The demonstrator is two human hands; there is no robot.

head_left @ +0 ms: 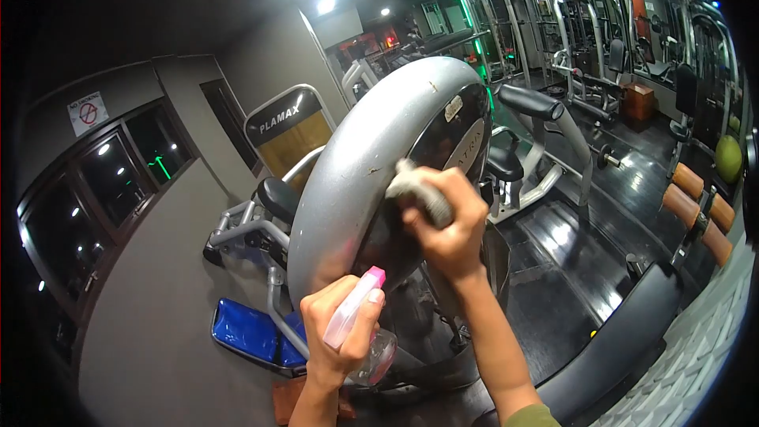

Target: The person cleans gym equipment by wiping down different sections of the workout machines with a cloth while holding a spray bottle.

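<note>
A large silver curved machine shroud (356,142) with a black side panel (387,237) fills the middle of the head view. My right hand (455,221) is closed around a bunched greyish cloth (423,194), which is against the panel near the silver edge. Lower down, my left hand (336,324) grips a clear spray bottle (379,356) with a pink and white trigger head (356,308). The bottle is tilted, its nozzle end pointing up and right. Scuff marks show on the silver surface above the cloth.
Behind on the left stands a machine with a PLAMAX panel (285,122). A blue pad (245,332) lies low left. A black padded bench (617,348) runs along the lower right, near orange-brown rollers (696,205). More gym machines (585,55) line the back.
</note>
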